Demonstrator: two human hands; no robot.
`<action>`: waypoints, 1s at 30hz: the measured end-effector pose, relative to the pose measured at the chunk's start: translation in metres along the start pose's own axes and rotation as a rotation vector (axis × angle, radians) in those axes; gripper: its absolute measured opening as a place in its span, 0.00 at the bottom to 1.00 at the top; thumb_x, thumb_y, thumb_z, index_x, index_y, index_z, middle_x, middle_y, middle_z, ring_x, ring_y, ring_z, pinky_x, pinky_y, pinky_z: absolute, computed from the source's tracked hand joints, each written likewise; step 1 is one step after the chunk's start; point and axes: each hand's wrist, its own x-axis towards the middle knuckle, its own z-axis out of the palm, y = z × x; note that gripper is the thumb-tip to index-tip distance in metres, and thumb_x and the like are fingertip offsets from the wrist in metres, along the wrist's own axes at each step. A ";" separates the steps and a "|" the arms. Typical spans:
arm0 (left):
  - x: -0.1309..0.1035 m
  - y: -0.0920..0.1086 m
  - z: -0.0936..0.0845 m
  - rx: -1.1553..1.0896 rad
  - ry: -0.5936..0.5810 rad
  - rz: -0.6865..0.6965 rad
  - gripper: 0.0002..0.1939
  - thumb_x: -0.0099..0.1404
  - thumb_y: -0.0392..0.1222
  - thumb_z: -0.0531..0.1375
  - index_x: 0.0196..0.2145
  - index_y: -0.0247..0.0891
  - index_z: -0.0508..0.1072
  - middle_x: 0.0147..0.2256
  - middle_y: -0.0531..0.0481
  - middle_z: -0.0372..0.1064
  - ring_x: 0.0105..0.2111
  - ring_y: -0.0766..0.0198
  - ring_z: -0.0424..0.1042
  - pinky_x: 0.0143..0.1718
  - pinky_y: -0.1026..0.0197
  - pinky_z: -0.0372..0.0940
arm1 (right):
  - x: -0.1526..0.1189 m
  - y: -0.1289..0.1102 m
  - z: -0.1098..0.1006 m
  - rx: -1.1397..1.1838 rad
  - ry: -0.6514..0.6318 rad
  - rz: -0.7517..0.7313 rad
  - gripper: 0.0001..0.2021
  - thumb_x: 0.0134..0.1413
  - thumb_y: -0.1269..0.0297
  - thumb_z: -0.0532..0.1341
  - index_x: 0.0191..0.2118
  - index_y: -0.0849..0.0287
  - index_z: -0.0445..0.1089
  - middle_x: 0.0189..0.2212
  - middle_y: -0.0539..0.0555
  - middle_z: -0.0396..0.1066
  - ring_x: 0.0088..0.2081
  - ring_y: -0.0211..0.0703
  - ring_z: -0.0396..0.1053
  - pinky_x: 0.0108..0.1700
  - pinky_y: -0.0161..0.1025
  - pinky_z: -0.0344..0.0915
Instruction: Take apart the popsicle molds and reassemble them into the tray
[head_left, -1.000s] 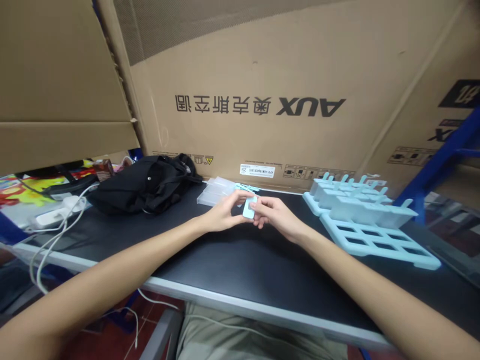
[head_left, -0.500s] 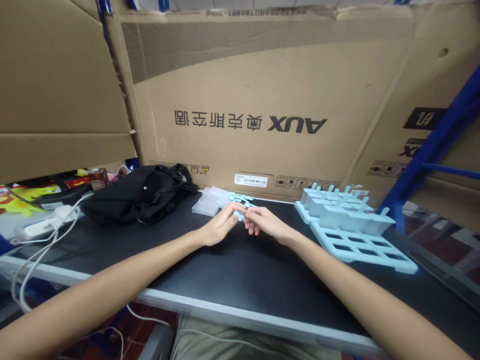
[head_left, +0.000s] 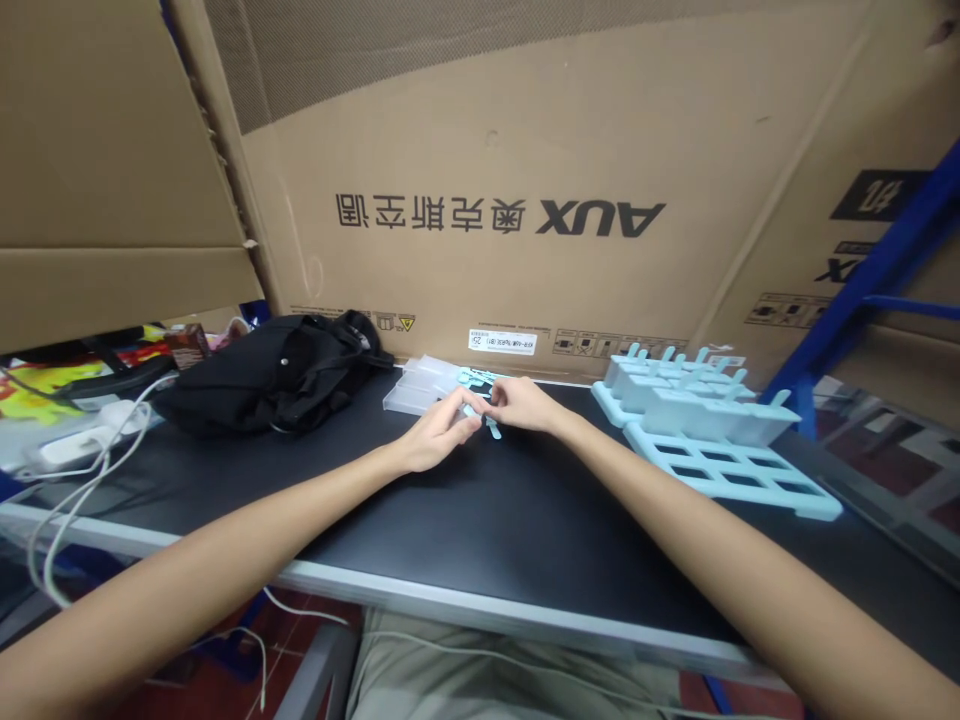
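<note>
Over the middle of the table, my left hand (head_left: 441, 432) and my right hand (head_left: 525, 404) meet at the fingertips. Both are closed on a small light blue popsicle stick (head_left: 493, 429), whose rounded end shows below the fingers. Most of that stick is hidden by my fingers. Just behind the hands lie more light blue sticks (head_left: 475, 377), partly covered by my right hand. Clear plastic boxes (head_left: 411, 393) stand to the left of them, beyond my left hand.
Light blue popsicle molds (head_left: 697, 405) with upright sticks stand on the right, behind a light blue slotted frame (head_left: 731, 470). A black bag (head_left: 274, 375) and a white power strip (head_left: 75, 450) with cables are on the left. A large cardboard sheet (head_left: 487, 140) closes off the back.
The view has tilted down slightly. My right hand's fingers have drawn into a pinch against the left fingertips, and a stick end now shows below them.
</note>
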 end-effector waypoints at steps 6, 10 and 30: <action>0.000 0.006 0.000 0.017 -0.036 -0.030 0.16 0.71 0.55 0.53 0.44 0.39 0.62 0.54 0.41 0.66 0.26 0.72 0.66 0.35 0.61 0.65 | -0.021 -0.010 -0.009 0.001 -0.115 0.082 0.11 0.41 0.67 0.64 0.36 0.59 0.68 0.28 0.51 0.75 0.29 0.40 0.70 0.31 0.33 0.60; 0.000 0.008 -0.001 0.037 -0.033 -0.022 0.15 0.71 0.54 0.53 0.44 0.39 0.62 0.52 0.42 0.68 0.26 0.72 0.66 0.36 0.60 0.65 | -0.037 -0.002 -0.026 0.157 -0.073 0.109 0.07 0.42 0.71 0.61 0.32 0.60 0.70 0.27 0.51 0.74 0.27 0.39 0.69 0.31 0.35 0.62; -0.003 0.008 0.001 -0.059 -0.076 -0.002 0.18 0.69 0.53 0.55 0.46 0.39 0.56 0.36 0.49 0.68 0.29 0.67 0.64 0.34 0.61 0.62 | -0.071 -0.058 -0.037 0.679 0.098 -0.284 0.05 0.58 0.62 0.58 0.39 0.55 0.62 0.39 0.54 0.68 0.41 0.44 0.68 0.44 0.45 0.68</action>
